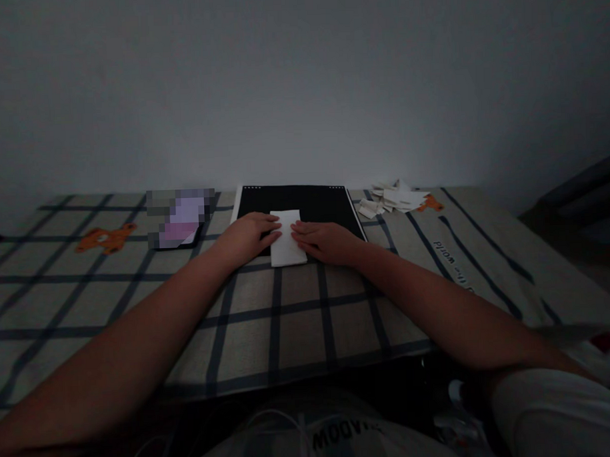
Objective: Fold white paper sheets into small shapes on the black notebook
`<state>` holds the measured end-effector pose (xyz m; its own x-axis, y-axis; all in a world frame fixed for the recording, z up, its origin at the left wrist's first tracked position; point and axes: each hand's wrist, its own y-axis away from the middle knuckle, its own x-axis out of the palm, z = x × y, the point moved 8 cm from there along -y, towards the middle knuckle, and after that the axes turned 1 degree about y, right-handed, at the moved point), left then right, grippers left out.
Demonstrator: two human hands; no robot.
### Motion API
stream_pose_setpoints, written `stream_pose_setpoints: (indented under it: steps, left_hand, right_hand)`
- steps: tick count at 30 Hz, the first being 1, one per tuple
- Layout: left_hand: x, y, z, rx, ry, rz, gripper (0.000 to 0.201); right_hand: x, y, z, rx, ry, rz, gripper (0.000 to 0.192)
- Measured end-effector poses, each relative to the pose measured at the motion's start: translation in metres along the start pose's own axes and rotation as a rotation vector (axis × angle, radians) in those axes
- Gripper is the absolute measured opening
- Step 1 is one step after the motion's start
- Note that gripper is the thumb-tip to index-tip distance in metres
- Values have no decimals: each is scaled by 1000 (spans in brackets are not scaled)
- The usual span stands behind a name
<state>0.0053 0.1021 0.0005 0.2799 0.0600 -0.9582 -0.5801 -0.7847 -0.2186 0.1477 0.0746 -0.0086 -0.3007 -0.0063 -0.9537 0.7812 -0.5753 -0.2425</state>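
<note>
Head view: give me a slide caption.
Left hand and right hand touch white paper overlapping a black sheet on checked cloth.

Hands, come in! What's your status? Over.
Left fingers and right fingers on white paper. Overhanging near edge of black sheet. Scraps off right, seemingly not blocking.

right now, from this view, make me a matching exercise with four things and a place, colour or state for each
Things:
1. white paper
2. black sheet
3. paper scraps
4. tablecloth

Descriptions:
A. heaped to the right of the black sheet
B. pale with dark check lines
C. touched by the left hand and right hand
D. has small pale marks near its far corners

Pairs: 1-C, 2-D, 3-A, 4-B
</note>
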Motion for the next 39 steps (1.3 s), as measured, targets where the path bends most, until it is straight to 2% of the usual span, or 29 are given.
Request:
stream_pose_setpoints:
  steps: [11,15,21,24,31,39]
  left_hand:
    - [0,-1,-7,-12,-102,78,45]
    - [-4,-3,-9,-11,-76,52,42]
    - [-10,-6,-4,-113,-52,-39,38]
    - [-10,-8,0,-119,-71,-51,37]
    - [0,-5,11,0,-53,95,43]
    - [2,3,12,27,-19,206,56]
  right_hand:
    - [-1,0,1,-15,21,-22,40]
    - [-1,1,2,-13,24,-25,39]
    - [-3,1,4,2,19,-12,40]
    - [-4,1,3,7,16,-13,40]
    - [-3,1,1,4,-29,-24,39]
    - [-4,3,1,10,-42,-25,40]
